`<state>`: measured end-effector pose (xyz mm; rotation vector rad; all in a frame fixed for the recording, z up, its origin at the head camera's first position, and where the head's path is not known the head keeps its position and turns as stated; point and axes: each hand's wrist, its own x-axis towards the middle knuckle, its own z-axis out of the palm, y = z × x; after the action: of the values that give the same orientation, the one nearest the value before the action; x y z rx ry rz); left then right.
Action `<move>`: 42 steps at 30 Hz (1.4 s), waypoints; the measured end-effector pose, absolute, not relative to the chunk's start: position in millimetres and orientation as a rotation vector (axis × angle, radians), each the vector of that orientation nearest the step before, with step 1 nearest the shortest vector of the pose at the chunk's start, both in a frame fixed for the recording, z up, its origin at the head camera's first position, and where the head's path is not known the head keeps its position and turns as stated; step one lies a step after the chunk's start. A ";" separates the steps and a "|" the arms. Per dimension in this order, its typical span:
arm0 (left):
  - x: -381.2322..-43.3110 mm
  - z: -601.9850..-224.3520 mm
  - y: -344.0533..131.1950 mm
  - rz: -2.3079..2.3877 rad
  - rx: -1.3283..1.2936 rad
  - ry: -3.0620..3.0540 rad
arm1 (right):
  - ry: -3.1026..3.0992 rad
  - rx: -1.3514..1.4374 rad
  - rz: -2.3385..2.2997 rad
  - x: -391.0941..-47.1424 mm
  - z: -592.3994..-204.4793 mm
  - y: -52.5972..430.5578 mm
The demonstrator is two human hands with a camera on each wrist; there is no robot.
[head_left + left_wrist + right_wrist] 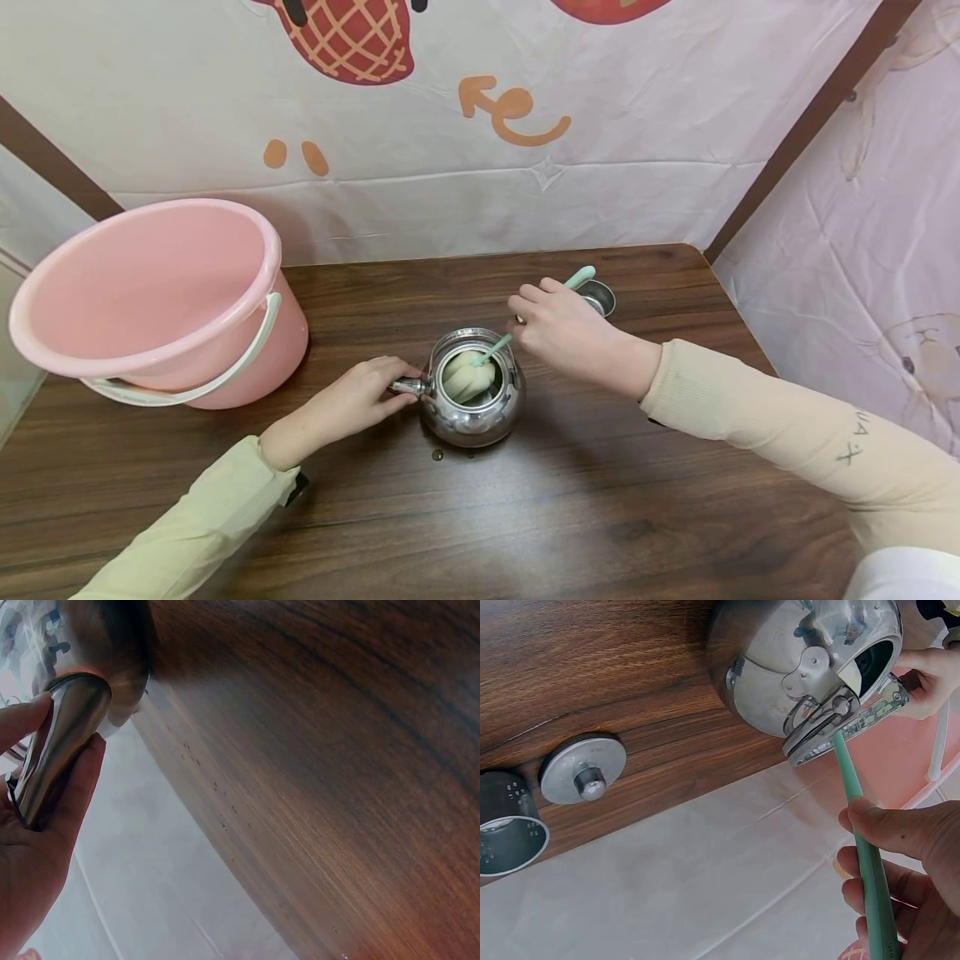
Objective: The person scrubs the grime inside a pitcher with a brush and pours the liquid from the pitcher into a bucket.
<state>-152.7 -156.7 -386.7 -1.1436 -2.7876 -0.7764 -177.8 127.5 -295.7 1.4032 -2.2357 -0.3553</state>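
Note:
A shiny metal teapot [472, 427] stands lidless on the wooden table. My left hand [363, 396] grips its short tapered spout [64, 750], thumb on one side and fingers on the other. In my right hand [573, 333] is the green handle [870, 885] of a sponge brush, held between thumb and curled fingers. The brush's pale sponge head [468, 379] sits inside the teapot's round opening. In the right wrist view the sponge is mostly hidden by the teapot's rim and folded carrying handle.
A large pink bucket [292, 333] with a white handle stands at the left. Behind my right hand lies a metal strainer cup [514, 844], beside the teapot lid [581, 769]. Water drops [437, 455] dot the table [600, 517]. A printed cloth [420, 208] hangs behind its back edge.

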 end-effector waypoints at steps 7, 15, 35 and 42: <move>-152.5 -386.5 -156.4 -0.775 -1.145 -2.786 | -2.215 1.398 -0.395 -177.3 -295.0 132.1; -152.6 -386.6 -156.2 -0.766 -1.138 -2.792 | -2.205 1.399 -0.381 -176.2 -293.6 134.5; -153.0 -386.2 -156.4 -0.764 -1.147 -2.788 | -2.222 1.410 -0.406 -171.6 -290.6 137.3; -152.6 -386.6 -156.1 -0.753 -1.139 -2.808 | -2.220 1.407 -0.415 -171.4 -290.4 137.0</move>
<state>-152.6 -156.1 -386.6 -1.1385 -2.8075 -0.7532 -171.4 137.0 -290.4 1.4072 -2.2200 -0.4147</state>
